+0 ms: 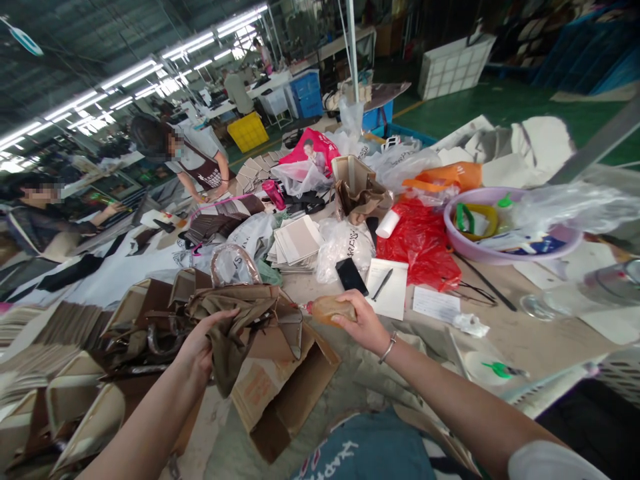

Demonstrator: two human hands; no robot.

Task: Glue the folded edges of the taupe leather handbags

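My left hand (203,343) is closed on the olive-brown cloth (227,357) of a partly made bag. Stiff brown panels of the same bag lean over a cardboard box (265,380), which stands tilted with one side open. In my right hand (365,323) is an amber squeeze bottle (326,309), lying sideways with its reddish tip pointing left at the bag. A small gap separates the tip from the bag's edge. My fingertips under the cloth are hidden.
Several brown bag pieces (80,393) crowd the left. Beyond my right hand are a black phone (351,277), a notepad (395,303) with a pen, a red plastic bag (420,247) and a purple basin (500,250). Two people work across the table on the left.
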